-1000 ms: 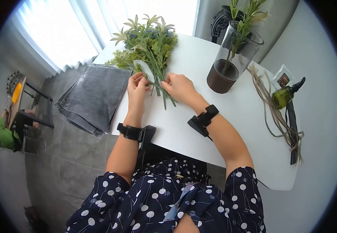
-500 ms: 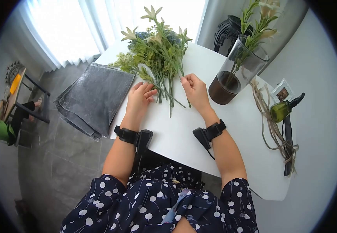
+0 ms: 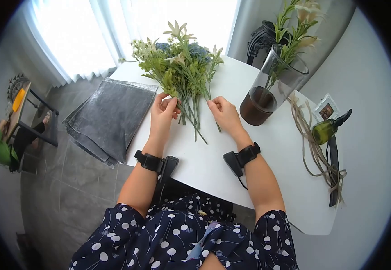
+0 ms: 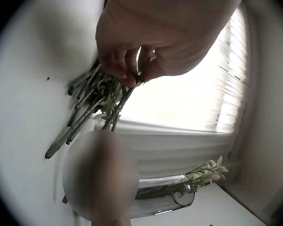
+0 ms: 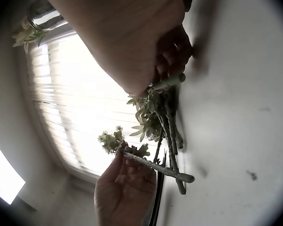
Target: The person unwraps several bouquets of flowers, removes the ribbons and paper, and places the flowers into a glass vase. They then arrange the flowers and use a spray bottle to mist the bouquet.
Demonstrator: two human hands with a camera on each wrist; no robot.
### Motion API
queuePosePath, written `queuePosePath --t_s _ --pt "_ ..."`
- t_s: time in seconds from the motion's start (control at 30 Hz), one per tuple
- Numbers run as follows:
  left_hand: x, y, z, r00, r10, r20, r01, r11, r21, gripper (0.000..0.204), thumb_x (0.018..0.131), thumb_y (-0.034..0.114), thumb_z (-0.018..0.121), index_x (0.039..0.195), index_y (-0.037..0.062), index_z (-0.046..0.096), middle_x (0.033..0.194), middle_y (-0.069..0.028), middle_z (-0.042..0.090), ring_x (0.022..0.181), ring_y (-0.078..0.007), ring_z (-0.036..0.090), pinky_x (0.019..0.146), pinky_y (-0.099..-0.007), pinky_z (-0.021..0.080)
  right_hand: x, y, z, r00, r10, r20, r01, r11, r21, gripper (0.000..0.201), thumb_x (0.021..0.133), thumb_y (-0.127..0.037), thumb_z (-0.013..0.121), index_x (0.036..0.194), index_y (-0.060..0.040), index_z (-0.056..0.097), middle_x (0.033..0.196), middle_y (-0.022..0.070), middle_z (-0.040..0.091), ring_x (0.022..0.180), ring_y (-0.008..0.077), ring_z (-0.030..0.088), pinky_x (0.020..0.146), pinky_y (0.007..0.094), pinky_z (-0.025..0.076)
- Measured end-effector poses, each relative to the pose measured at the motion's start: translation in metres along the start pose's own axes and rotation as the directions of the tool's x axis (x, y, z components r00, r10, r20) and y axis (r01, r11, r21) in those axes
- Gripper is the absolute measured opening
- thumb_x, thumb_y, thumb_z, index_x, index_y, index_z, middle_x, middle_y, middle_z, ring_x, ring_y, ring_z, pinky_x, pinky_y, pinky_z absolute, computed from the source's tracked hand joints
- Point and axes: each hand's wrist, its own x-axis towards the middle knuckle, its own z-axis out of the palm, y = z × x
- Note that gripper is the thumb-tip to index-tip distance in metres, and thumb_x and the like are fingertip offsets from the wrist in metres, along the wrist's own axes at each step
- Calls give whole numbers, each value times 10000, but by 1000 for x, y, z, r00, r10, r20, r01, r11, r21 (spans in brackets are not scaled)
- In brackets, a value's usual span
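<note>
We have both hands on the bunch of artificial flower stems [image 3: 184,67] lying on the white table [image 3: 213,153]. The stems' long axis runs from the cut ends nearest us out to the blossoms by the window. Our left hand [image 3: 163,114] pinches a stem at the bunch's left edge; our right hand [image 3: 224,113] pinches one at its right edge. The glass vase [image 3: 274,81] stands just right of our right hand, the nearer one.
</note>
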Motion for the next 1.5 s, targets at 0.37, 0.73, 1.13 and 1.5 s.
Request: queuePosePath --t_s 0.37,0.73,1.13,1.5 --pt "-5 0 4 998 67 19 -67 997 25 323 897 146 577 1148 -18 458 847 -51 589 661 -96 542 573 -219 423 -4 -17 1 984 -122 -129 135 986 96 300 887 -276 562 819 16 577 567 128 564 512 243 548 510 368 405" --pt "-24 13 34 920 290 265 -317 946 65 274 883 19 578 1127 -14 458 836 -34 547 711 -87 533 580 -215 429 -6 -44 -13 875 -232 -425 360 898 251 235 861 -257 599 896 -26 621 866 126 598 723 266 589 645 362 475" --pt "-34 52 89 723 351 595 -528 836 148 289 897 20 547 1176 -24 483 911 -52 578 766 -92 546 652 -216 435 -47 -98 -103 751 -494 -437 560 828 26 239 826 -200 665 843 29 600 627 101 551 516 150 501 486 278 405" --pt "58 121 208 770 393 503 -585 751 308 824 786 456 677 1338 -52 338 1267 -234 469 1198 -301 463 983 -383 390 -72 -159 -254 350 -454 -819 698 710 -96 227 933 -218 556 876 -1 593 633 -18 526 504 40 431 462 215 375"
